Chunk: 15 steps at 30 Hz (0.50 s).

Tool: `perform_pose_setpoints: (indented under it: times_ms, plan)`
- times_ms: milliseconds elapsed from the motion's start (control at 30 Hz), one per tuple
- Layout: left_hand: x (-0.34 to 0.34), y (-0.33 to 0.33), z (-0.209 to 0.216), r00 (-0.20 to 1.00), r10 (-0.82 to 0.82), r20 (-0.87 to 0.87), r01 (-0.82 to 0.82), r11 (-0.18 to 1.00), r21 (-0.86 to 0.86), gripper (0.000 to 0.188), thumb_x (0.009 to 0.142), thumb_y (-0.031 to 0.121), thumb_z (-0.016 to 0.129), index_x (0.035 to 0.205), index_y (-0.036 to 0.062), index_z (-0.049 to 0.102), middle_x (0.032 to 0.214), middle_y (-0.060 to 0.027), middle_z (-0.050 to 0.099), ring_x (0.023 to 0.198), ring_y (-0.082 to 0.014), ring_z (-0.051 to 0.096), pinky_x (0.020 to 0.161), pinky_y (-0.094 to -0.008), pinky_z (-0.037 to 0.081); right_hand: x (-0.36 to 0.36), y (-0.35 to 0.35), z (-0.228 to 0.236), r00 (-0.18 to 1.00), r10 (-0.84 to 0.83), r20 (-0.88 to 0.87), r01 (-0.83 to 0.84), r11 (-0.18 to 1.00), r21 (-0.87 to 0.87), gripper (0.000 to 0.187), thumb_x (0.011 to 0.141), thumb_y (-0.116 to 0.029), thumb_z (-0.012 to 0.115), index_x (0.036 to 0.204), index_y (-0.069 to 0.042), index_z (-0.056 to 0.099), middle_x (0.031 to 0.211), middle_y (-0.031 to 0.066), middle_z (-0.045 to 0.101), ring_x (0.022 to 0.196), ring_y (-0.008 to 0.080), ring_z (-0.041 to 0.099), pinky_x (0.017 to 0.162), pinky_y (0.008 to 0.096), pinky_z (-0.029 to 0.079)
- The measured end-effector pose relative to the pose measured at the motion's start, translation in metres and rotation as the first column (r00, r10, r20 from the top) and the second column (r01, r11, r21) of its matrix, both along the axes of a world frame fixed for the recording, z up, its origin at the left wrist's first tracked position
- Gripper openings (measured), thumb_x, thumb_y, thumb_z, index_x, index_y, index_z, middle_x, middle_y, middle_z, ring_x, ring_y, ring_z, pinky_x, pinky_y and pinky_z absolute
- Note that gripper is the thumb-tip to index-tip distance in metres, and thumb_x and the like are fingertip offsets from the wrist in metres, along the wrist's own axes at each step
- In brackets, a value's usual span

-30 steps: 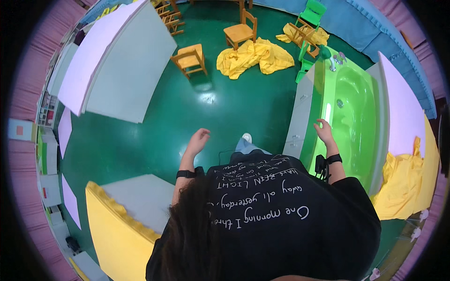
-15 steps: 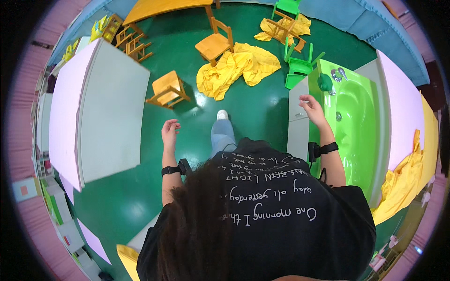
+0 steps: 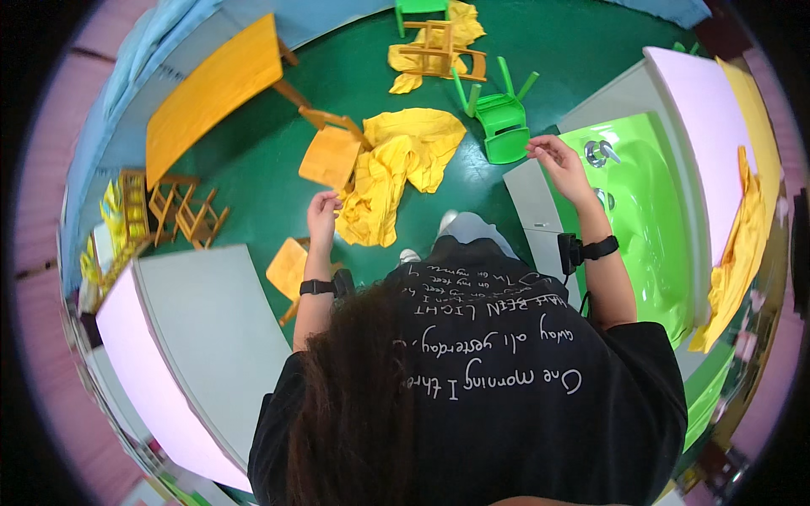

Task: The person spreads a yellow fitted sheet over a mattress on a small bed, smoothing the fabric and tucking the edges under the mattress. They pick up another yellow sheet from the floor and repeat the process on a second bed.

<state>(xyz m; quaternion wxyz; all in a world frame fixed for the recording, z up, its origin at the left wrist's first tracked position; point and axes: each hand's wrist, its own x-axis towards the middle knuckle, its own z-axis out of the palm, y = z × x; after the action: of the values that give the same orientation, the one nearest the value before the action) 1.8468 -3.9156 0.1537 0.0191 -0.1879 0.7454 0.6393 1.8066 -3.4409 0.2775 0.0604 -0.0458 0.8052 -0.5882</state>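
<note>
Both of your hands are free and in the air. Your left hand (image 3: 323, 211) hangs left of centre with the fingers loosely curled, holding nothing, just beside the edge of the yellow cloth (image 3: 396, 169) that lies crumpled on the green floor (image 3: 253, 160) at upper centre. Your right hand (image 3: 558, 160) is lifted at upper right, fingers half open and holding nothing, over the corner of the grey counter (image 3: 531, 202) next to the bright green sink (image 3: 650, 211) and its metal tap (image 3: 599, 152).

The cloth looks soft, light and limp; I judge it will sag and trail if you lift it by one point, so take it at two corners or gather a fold in each hand. It partly drapes against a small wooden chair (image 3: 331, 152) lying tipped over, so expect it to snag on the legs.

No packages or readable signs show near your hands. A green plastic chair (image 3: 499, 114) lies overturned at upper centre, more yellow cloth (image 3: 439, 34) sits under another wooden chair at the top edge, and a further yellow cloth (image 3: 738, 244) hangs over the right-hand counter. An orange table (image 3: 211, 93) fills the upper left; a grey table (image 3: 211, 337) with a pale pink edge sits lower left.
</note>
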Motion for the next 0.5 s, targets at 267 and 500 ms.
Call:
perform_pose_setpoints:
  times_ms: [267, 500]
  plan:
    - [-0.231, 0.081, 0.033, 0.949, -0.269, -0.166, 0.264, 0.963, -0.050, 0.015, 0.087, 0.007, 0.046, 0.097, 0.0073, 0.057, 0.084, -0.0005, 0.060, 0.079, -0.0093, 0.057, 0.066, -0.0225, 0.043, -0.138, 0.051, -0.007, 0.968, -0.252, 0.018, 0.252, 0.955, -0.154, 0.019, 0.091, -0.009, 0.049, 0.104, 0.004, 0.054, 0.095, 0.0100, 0.062, 0.089, 0.0151, 0.059, 0.081, 0.0264, 0.046]
    - [-0.345, 0.132, 0.077, 0.865, -0.464, -0.190, 0.444, 0.885, -0.140, 0.014, 0.088, 0.001, 0.045, 0.096, 0.0006, 0.056, 0.084, -0.0051, 0.060, 0.080, -0.0123, 0.058, 0.074, -0.0243, 0.046, -0.230, 0.089, -0.021, 0.950, -0.311, 0.005, 0.306, 0.933, -0.188, 0.017, 0.091, -0.010, 0.049, 0.103, 0.002, 0.056, 0.093, 0.0082, 0.062, 0.085, 0.0147, 0.060, 0.075, 0.0253, 0.046]
